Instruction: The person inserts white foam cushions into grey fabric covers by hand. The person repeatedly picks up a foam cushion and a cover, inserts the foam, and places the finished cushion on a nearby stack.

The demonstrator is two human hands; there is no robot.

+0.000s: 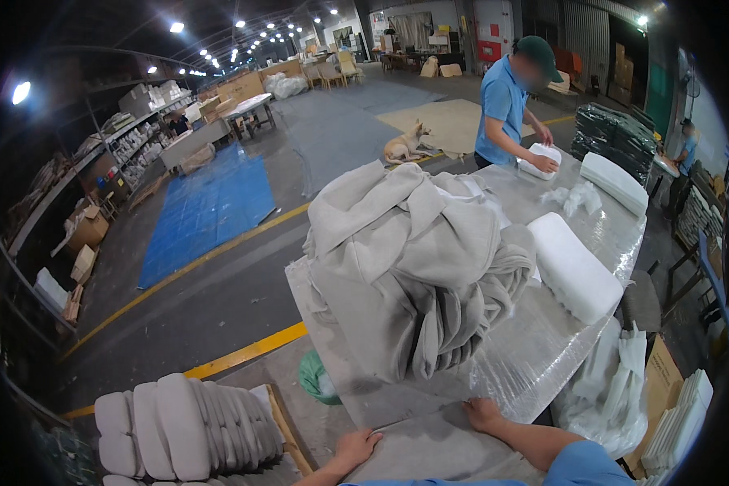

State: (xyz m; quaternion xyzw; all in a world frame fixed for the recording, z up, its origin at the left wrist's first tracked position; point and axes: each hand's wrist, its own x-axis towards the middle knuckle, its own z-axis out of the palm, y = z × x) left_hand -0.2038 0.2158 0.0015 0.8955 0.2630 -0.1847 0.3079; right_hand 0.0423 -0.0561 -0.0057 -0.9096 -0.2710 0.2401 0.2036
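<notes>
Along the near edge of the plastic-covered table (518, 377), a piece of grey fabric (421, 445) lies spread in front of me. My left hand (358, 447) is at its left side, fingers bent and closed on the cloth. At its far right corner, my right hand (483, 415) has its fingers curled down and closed on the edge. Just beyond both hands rises a large heap of grey fabric covers (405, 251), folded and draped over one another. A white padded cushion (573, 267) lies to the right of the heap.
Across the table a co-worker (506, 113) in a blue shirt handles a white cushion (540, 162). Grey finished cushions (190, 425) stand in rows at lower left. White foam in plastic (611, 397) sits by the table's right side. A dog (409, 144) lies on the floor.
</notes>
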